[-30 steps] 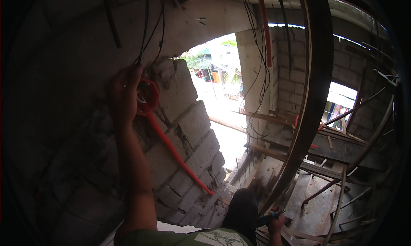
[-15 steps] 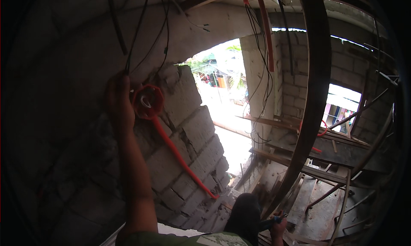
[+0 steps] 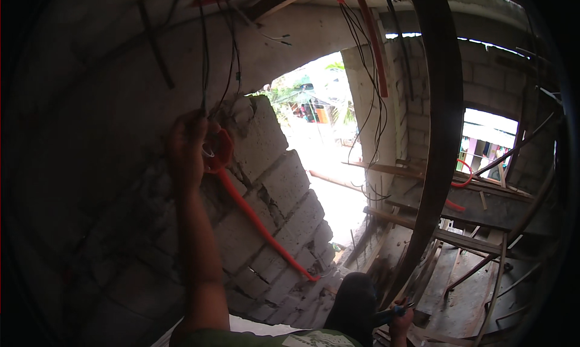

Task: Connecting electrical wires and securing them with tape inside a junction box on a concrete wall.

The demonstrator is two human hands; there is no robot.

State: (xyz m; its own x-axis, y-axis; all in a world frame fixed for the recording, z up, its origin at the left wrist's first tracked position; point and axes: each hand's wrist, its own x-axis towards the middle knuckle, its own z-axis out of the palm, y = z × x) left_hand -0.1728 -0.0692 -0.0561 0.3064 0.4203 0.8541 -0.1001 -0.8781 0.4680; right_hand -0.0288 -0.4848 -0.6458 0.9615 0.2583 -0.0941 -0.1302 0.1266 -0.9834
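My raised left hand (image 3: 188, 147) pinches the lower ends of thin dark electrical wires (image 3: 204, 63) that hang from above. Right beside its fingers is an orange octagonal junction box (image 3: 222, 149), partly covered by the hand, with a bit of white wire inside. An orange corrugated conduit (image 3: 257, 226) runs from the box down the block wall. Low by my knee, my right hand (image 3: 400, 324) grips a tool with blue handles and a dark pointed tip, seemingly pliers (image 3: 391, 314); their jaws are too small to make out.
A rough block wall (image 3: 284, 187) borders a bright opening. One long dark beam (image 3: 444, 105) crosses the view on the right. More wires (image 3: 368, 45) and an orange conduit (image 3: 371, 38) hang by a concrete post. Boards and bars (image 3: 453, 241) lie lower right.
My left hand has shifted right along the wires and now covers more of the junction box. The view has turned slightly. The right hand still holds the blue-handled tool.
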